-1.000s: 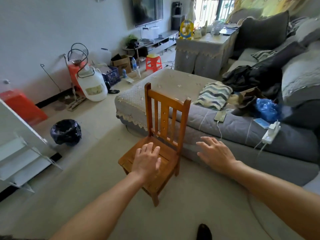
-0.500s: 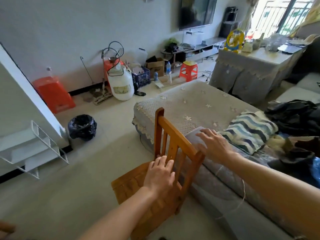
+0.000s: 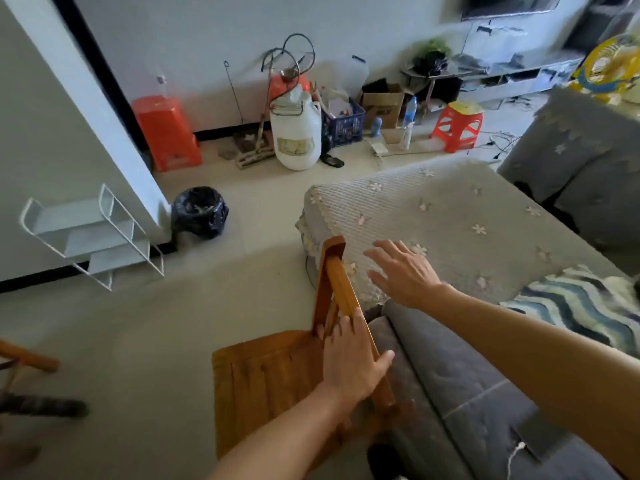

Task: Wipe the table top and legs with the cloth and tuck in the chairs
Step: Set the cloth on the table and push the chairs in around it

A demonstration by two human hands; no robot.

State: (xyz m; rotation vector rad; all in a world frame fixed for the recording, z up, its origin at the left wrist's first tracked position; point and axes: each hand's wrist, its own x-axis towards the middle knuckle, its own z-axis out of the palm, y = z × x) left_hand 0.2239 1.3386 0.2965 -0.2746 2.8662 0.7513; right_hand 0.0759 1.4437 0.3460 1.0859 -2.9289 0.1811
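A small wooden chair (image 3: 263,382) stands on the floor against the grey sofa (image 3: 450,386), its back towards the sofa. My left hand (image 3: 349,362) grips the top rail of the chair's back, fingers over one side and thumb on the other. My right hand (image 3: 405,275) is spread flat, fingers straight, over the sofa's flowered cover (image 3: 450,209) just beyond the far end of the chair's back; it holds nothing. A table draped in grey fabric (image 3: 571,150) is at the far right. No cloth is in view.
A black-bagged bin (image 3: 199,213) and a white wire rack (image 3: 93,233) stand to the left. Along the wall are an orange stool (image 3: 166,133), a white jug (image 3: 294,133), a crate and a red stool (image 3: 457,126). A striped cushion (image 3: 571,306) lies on the sofa. Another wooden piece (image 3: 27,356) juts in at the left edge.
I have come closer and stand over the chair. My left hand went from the seat to the back's top rail and gripped it. My right hand moved out over the sofa cover.
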